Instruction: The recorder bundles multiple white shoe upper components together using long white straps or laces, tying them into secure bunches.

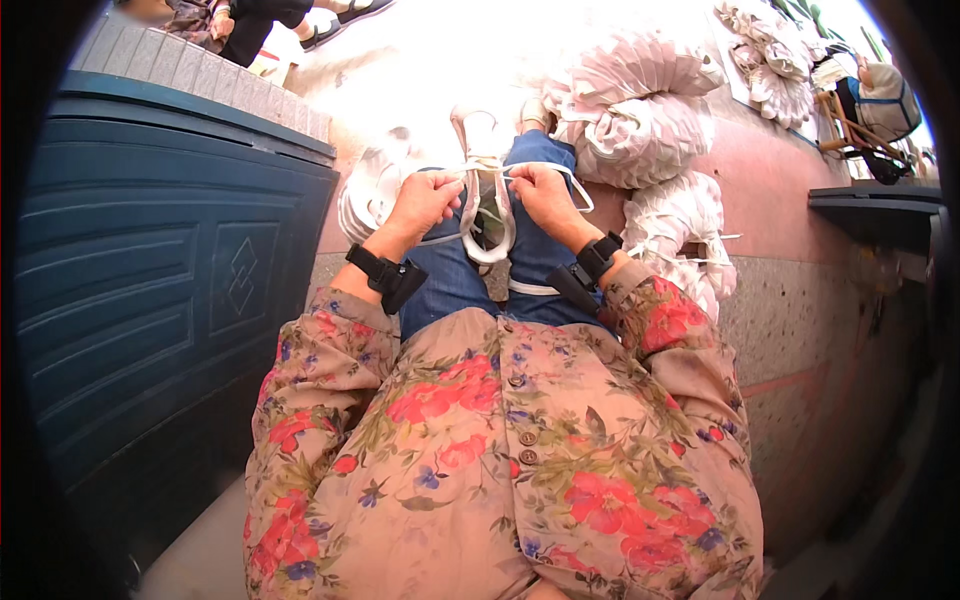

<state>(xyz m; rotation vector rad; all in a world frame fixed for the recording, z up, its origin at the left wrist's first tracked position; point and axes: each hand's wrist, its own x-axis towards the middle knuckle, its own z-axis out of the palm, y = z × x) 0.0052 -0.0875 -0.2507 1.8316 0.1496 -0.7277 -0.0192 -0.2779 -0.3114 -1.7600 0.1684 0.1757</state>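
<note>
A pale shoe [487, 252] rests between my knees, its opening facing me. From its front a white lace [578, 190] runs out to both sides. The fingers of my left hand [428, 203] are pinched on the lace at the left of the shoe. On the other side my right hand [548, 200] pinches the lace close to the shoe, and a loop of it hangs past the knuckles. Just beyond my left hand lies a white bundle [370, 185], overexposed, perhaps more shoes or laces.
Round bundles of whitish shoes [645, 140] are piled to my right, with another bundle [682, 225] nearer. A blue panelled door [150, 240] stands at my left. Another person's legs [262, 25] show at the far left. A chair with a bag [885, 100] stands far right.
</note>
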